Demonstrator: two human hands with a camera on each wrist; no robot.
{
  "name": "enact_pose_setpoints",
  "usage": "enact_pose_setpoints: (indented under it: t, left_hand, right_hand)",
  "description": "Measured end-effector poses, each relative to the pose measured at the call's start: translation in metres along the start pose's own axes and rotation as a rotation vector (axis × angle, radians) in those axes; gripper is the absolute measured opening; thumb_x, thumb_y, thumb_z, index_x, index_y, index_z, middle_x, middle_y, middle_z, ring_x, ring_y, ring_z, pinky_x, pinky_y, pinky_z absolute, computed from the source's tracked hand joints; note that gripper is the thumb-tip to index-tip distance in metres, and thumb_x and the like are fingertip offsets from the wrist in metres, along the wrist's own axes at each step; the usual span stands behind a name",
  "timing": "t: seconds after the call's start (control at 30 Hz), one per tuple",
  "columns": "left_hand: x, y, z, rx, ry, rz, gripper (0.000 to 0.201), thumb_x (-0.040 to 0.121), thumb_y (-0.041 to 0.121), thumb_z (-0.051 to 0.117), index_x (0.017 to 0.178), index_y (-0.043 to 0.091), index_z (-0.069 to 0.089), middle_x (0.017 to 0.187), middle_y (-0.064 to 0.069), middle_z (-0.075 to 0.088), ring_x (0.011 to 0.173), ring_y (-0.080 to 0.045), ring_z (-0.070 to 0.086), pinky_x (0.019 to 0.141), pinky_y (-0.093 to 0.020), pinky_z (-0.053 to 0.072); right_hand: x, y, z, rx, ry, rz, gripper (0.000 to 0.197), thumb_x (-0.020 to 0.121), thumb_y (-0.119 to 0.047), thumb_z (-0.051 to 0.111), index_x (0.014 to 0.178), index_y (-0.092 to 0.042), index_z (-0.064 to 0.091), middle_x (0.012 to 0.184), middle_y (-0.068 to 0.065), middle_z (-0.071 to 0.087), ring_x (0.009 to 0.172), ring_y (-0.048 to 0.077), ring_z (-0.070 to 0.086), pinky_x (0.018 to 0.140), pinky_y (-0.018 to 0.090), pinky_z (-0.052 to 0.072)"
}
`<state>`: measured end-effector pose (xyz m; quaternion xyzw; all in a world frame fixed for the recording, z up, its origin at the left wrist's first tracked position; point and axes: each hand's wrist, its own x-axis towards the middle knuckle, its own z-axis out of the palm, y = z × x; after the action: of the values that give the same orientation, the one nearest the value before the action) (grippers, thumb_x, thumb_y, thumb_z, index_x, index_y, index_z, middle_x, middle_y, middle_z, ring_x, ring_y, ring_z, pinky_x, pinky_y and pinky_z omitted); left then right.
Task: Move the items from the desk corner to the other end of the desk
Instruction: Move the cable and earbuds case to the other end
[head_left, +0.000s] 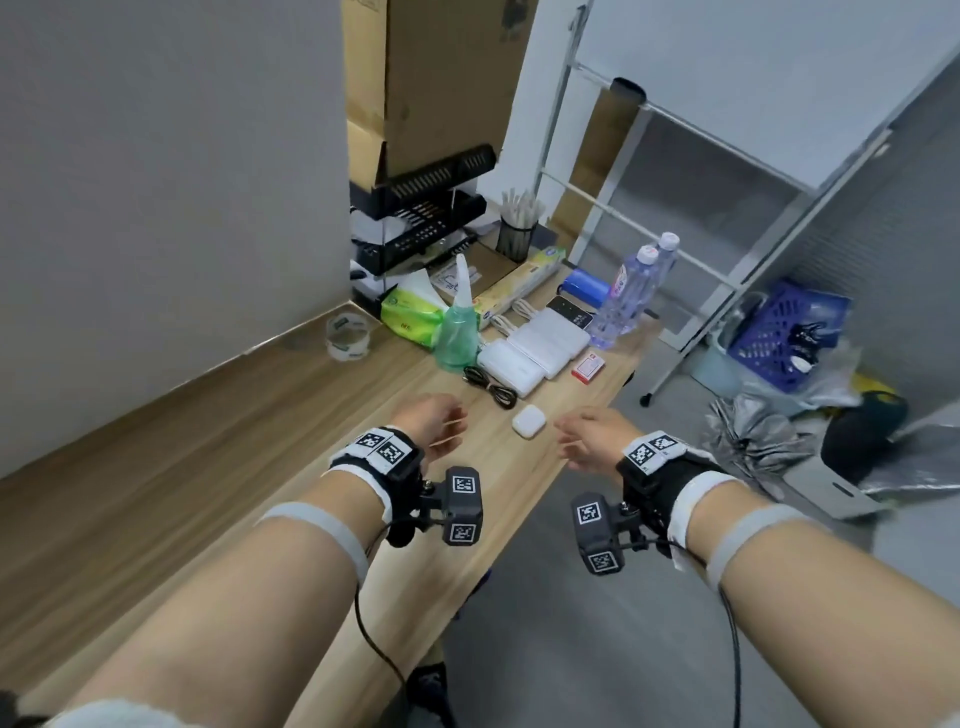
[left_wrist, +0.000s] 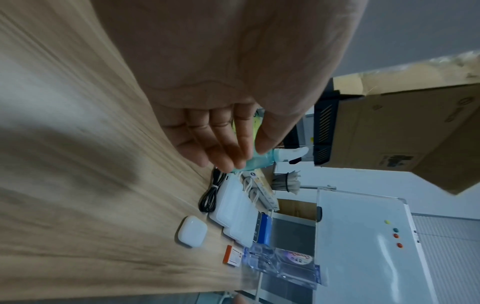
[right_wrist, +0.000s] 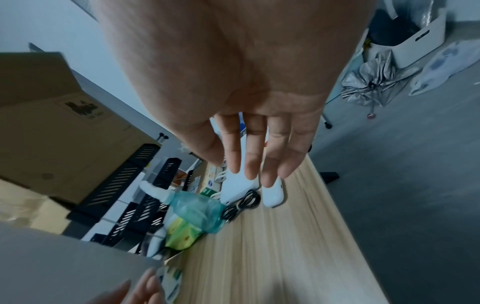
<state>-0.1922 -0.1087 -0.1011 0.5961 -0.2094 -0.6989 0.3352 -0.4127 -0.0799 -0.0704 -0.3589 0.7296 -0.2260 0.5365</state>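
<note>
Clutter fills the far desk (head_left: 218, 467) corner: a green spray bottle (head_left: 458, 332), tissue pack (head_left: 410, 314), tape roll (head_left: 348, 336), pen cup (head_left: 515, 240), black file rack (head_left: 421, 208) and a red card box (head_left: 587, 367). Two water bottles (head_left: 626, 296) stand at the desk edge. Three white power banks (head_left: 535, 345) lie side by side, with one coiled black cable (head_left: 489, 387) just beside the nearest. One white earbud case (head_left: 528, 421) lies alone, between the hands. Left hand (head_left: 434, 423) and right hand (head_left: 595, 439) hover above the wood, fingers loosely extended, holding nothing.
</note>
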Motion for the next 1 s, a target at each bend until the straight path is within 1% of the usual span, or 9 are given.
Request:
enact_pose_setpoints:
  t: [0.23,0.37,0.43,0.5,0.57,0.63,0.7,0.8,1.0]
  left_hand:
    - [0.067,0.001,0.025,0.117,0.088,-0.058,0.005,0.093,0.011,0.058,0.088,0.011,0.06,0.08,-0.005,0.063,0.069,-0.017,0.062,0.063,-0.029,0.049]
    - [0.097,-0.007,0.042,0.21,0.126,-0.094,0.003,0.092,0.013,0.063,0.089,0.012,0.062,0.094,-0.011,0.066,0.078,-0.024,0.064,0.067,-0.032,0.053]
    - [0.111,-0.008,0.054,0.227,0.163,-0.116,0.006,0.091,0.014,0.065,0.087,0.013,0.061,0.095,-0.014,0.066,0.077,-0.026,0.064,0.073,-0.036,0.054]
    - [0.13,-0.013,0.067,0.274,0.242,-0.104,0.016,0.085,0.024,0.071,0.084,0.013,0.06,0.091,-0.016,0.07,0.074,-0.027,0.064,0.08,-0.042,0.056]
    - [0.152,-0.019,0.081,0.362,0.349,-0.113,0.047,0.067,0.044,0.077,0.094,0.012,0.057,0.092,-0.016,0.071,0.072,-0.028,0.065,0.078,-0.049,0.058]
    - [0.166,-0.024,0.094,0.474,0.457,-0.126,0.063,0.068,0.052,0.076,0.109,0.012,0.048,0.094,-0.011,0.066,0.079,-0.029,0.063,0.07,-0.041,0.053]
    - [0.173,-0.023,0.106,0.632,0.536,-0.102,0.062,0.079,0.052,0.071,0.115,0.012,0.042,0.1,-0.008,0.06,0.091,-0.031,0.061,0.071,-0.035,0.045]
    - [0.185,-0.021,0.115,0.804,0.598,-0.108,0.058,0.079,0.054,0.069,0.115,0.012,0.051,0.115,-0.013,0.056,0.103,-0.033,0.059,0.083,-0.036,0.049]
    - [0.177,-0.026,0.102,0.773,0.592,-0.173,0.034,0.071,0.039,0.061,0.088,0.011,0.068,0.112,-0.016,0.064,0.095,-0.034,0.063,0.074,-0.03,0.05]
  right_hand:
    - [0.084,-0.008,-0.015,-0.392,-0.049,-0.033,0.029,0.085,-0.016,0.066,0.113,-0.017,0.06,0.1,0.01,0.065,0.08,0.023,0.066,0.068,0.031,0.055]
    - [0.135,-0.008,-0.013,-0.771,-0.21,-0.107,0.056,0.074,-0.03,0.075,0.125,-0.034,0.052,0.123,0.007,0.047,0.104,0.027,0.06,0.095,0.039,0.051]
    - [0.157,-0.005,-0.01,-0.91,-0.302,-0.181,0.064,0.075,-0.031,0.074,0.132,-0.036,0.046,0.128,0.007,0.04,0.106,0.029,0.058,0.098,0.04,0.049]
    - [0.175,-0.001,-0.009,-1.058,-0.364,-0.295,0.063,0.076,-0.036,0.071,0.132,-0.037,0.043,0.13,0.007,0.039,0.102,0.028,0.061,0.093,0.038,0.051]
    - [0.189,0.004,-0.012,-1.133,-0.393,-0.384,0.054,0.078,-0.04,0.068,0.127,-0.035,0.046,0.126,0.006,0.04,0.096,0.027,0.062,0.088,0.035,0.051]
    - [0.202,0.008,-0.017,-1.152,-0.432,-0.434,0.045,0.08,-0.043,0.069,0.116,-0.03,0.046,0.118,0.005,0.041,0.084,0.025,0.059,0.081,0.033,0.05]
    - [0.216,0.011,-0.023,-1.149,-0.464,-0.475,0.041,0.079,-0.043,0.07,0.105,-0.028,0.041,0.111,0.003,0.043,0.079,0.024,0.055,0.073,0.031,0.047]
    - [0.234,0.01,-0.028,-1.122,-0.526,-0.523,0.039,0.081,-0.039,0.068,0.108,-0.025,0.044,0.106,-0.001,0.054,0.083,0.021,0.051,0.071,0.029,0.04]
    - [0.241,-0.001,-0.023,-0.959,-0.625,-0.435,0.022,0.082,-0.034,0.068,0.1,-0.027,0.056,0.102,-0.005,0.066,0.093,0.02,0.063,0.081,0.027,0.047]
